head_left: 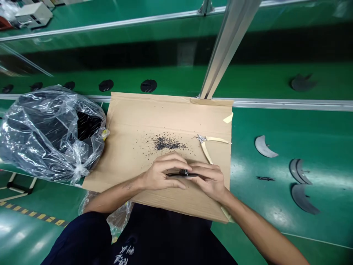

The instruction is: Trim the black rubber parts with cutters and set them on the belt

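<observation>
Black flat plastic part (182, 174) is seen edge-on, level, pinched between both hands just above the near half of a sheet of brown corrugated cardboard (129, 121). The left hand (161, 173) curls over its left end, fingers on top and thumb beneath, closed on it. The right hand (210, 179) grips the right end the same way, its fingers overlapping the left hand's fingertips at the middle, where a small raised hub shows.

Below the left forearm, a crumpled clear plastic bag (118, 217) lies at the cardboard's near edge.

Just beyond the hands, a scatter of fine black shavings (167, 143) lies on the cardboard. Beyond the right hand, and right of the shavings, rest small metal cutters with cream handles (202, 139), handles spread apart.

Well to the left of the left hand sits a large clear plastic bag stuffed with black parts (49, 132), touching the cardboard's left edge. To the right of the right hand, on the green work surface (261, 125), lie three grey crescent-shaped pieces (264, 147), with a thin black sliver (265, 179) between them and the cardboard.

Farther out, an aluminium rail (289, 104) runs across past the cardboard's far edge. Behind it, round black discs (148, 85) lie in a row on a green belt, and a slanted aluminium post (226, 48) rises from the rail.
</observation>
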Tool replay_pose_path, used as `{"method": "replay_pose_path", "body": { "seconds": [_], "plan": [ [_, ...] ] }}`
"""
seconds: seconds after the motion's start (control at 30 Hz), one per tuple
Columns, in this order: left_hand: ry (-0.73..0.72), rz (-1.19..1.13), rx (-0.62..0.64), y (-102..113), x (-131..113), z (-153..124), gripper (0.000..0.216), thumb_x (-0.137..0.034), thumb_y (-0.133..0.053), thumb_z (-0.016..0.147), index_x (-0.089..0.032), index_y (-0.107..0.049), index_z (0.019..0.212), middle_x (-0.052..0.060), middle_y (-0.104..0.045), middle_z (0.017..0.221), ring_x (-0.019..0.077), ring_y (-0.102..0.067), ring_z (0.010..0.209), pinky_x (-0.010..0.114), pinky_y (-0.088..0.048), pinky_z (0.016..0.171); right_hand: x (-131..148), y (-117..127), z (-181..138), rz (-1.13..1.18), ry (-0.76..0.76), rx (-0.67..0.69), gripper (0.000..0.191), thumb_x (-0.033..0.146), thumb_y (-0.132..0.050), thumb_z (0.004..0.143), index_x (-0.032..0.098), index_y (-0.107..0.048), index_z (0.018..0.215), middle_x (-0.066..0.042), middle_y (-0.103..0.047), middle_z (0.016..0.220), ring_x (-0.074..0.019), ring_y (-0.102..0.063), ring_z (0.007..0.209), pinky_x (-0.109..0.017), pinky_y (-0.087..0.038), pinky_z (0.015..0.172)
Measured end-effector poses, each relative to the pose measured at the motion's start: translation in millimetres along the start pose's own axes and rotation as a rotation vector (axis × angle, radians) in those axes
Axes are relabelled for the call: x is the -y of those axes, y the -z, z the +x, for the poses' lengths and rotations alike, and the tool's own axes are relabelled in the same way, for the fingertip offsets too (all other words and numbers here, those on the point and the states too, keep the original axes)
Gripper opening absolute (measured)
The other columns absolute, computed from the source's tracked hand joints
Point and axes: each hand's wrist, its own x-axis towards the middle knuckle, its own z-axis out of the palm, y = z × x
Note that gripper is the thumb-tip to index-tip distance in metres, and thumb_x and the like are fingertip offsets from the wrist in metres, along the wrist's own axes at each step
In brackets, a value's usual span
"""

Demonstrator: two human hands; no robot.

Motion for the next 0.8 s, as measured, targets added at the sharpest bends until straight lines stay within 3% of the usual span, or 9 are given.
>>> {"method": "replay_pose_path", "body": {
  "seconds": [0.1,0.23,0.33,0.43,0.53,0.67,0.73,0.8],
  "plan": [
    [0.046,0.076,-0.028,2.0,0.0,0.4,0.022,-0.029,-0.070,0.093,-0.020,-0.072,0.113,0.007,-0.072,0.098,0.0167,-0.069,0.092,0.033,-0.059,0.079,3.2,13.2,8.1,-0.102,-0.060,0.128,0.027,0.040,-0.066,0.096,0.023,-0.073,0.115,-0.009,-0.077,0.107,-0.0217,-0.074,0.098,-0.036,-0.064,0.083],
    [0.026,0.253,-0.088,9.9,2.7,-0.9,0.024,-0.020,-0.065,0.095,-0.019,-0.069,0.119,0.008,-0.071,0.101,0.0162,-0.068,0.092,0.031,-0.059,0.079,-2.5,40.9,13.8,-0.635,-0.143,0.168,0.056,0.053,-0.068,0.091,0.024,-0.059,0.138,-0.017,-0.063,0.134,-0.0347,-0.060,0.126,-0.059,-0.051,0.105],
    [0.003,0.347,-0.119,17.2,5.6,-3.7,0.024,-0.020,-0.065,0.094,-0.018,-0.068,0.118,0.007,-0.073,0.100,0.0167,-0.069,0.092,0.032,-0.060,0.080,-15.2,56.4,10.9,-0.958,-0.185,0.146,0.066,0.051,-0.067,0.091,0.020,-0.050,0.146,-0.023,-0.058,0.136,-0.0420,-0.054,0.127,-0.065,-0.049,0.100],
    [0.014,0.367,-0.143,22.1,9.6,-6.7,0.018,-0.021,-0.065,0.095,-0.019,-0.069,0.112,0.006,-0.073,0.097,0.0160,-0.068,0.089,0.031,-0.059,0.078,-23.6,63.4,9.1,-1.054,-0.202,0.160,0.057,0.045,-0.061,0.094,0.016,-0.053,0.143,-0.023,-0.062,0.126,-0.0399,-0.059,0.113,-0.057,-0.054,0.088],
    [0.020,0.300,-0.169,24.6,14.9,-8.2,0.015,-0.022,-0.066,0.095,-0.019,-0.070,0.109,0.006,-0.072,0.097,0.0157,-0.068,0.090,0.031,-0.059,0.078,-19.4,64.8,15.8,-0.946,-0.231,0.113,0.043,0.039,-0.055,0.096,0.020,-0.059,0.135,-0.017,-0.065,0.118,-0.0338,-0.060,0.103,-0.050,-0.054,0.084],
    [0.015,0.141,-0.217,26.2,22.2,-8.8,0.016,-0.022,-0.072,0.091,-0.019,-0.072,0.107,0.006,-0.074,0.098,0.0163,-0.069,0.092,0.033,-0.059,0.081,-6.0,57.4,29.6,-0.494,-0.330,0.001,0.031,0.033,-0.037,0.102,0.023,-0.064,0.114,-0.007,-0.064,0.092,-0.0230,-0.062,0.082,-0.038,-0.053,0.074],
    [0.015,0.097,-0.225,26.7,24.7,-9.5,0.018,-0.022,-0.072,0.090,-0.019,-0.072,0.108,0.006,-0.074,0.098,0.0166,-0.069,0.093,0.034,-0.060,0.082,-1.6,49.2,32.3,-0.273,-0.386,0.007,0.029,0.038,-0.038,0.103,0.023,-0.062,0.112,-0.003,-0.062,0.084,-0.0188,-0.059,0.071,-0.033,-0.051,0.066],
    [0.016,0.075,-0.222,27.1,26.3,-10.6,0.019,-0.022,-0.072,0.090,-0.020,-0.072,0.109,0.007,-0.075,0.099,0.0169,-0.070,0.093,0.034,-0.060,0.082,1.3,40.1,31.1,-0.171,-0.395,0.054,0.028,0.044,-0.047,0.101,0.024,-0.059,0.115,-0.004,-0.065,0.090,-0.0184,-0.062,0.075,-0.031,-0.051,0.066]
  ]
}}
